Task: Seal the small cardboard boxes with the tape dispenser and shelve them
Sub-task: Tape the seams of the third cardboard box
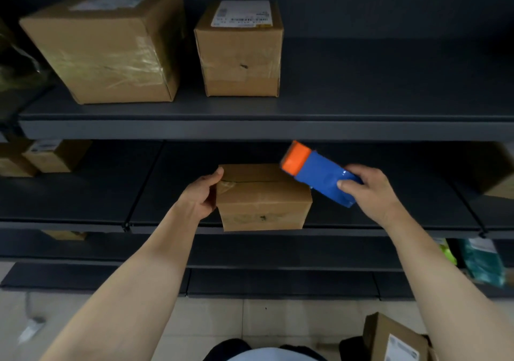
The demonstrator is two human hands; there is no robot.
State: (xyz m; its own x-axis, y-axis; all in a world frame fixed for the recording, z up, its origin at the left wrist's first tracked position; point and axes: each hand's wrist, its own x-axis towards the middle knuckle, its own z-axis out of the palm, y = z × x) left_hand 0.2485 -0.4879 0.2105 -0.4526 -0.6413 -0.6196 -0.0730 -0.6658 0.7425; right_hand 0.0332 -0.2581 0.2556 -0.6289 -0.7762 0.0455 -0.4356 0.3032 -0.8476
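I read the small box [264,196] as matt brown cardboard, slightly creased, with a shiny patch of clear tape at its left corner. The tape dispenser [322,178] is glossy blue plastic with a duller orange end. The shelf [361,102] looks smooth, dark, painted metal. The big box [111,46] above carries wrinkled glossy tape.

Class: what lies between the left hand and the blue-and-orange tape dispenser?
In the head view, only the small brown cardboard box: the left hand grips its left end; the blue-and-orange tape dispenser, in the right hand, is by its upper right corner.
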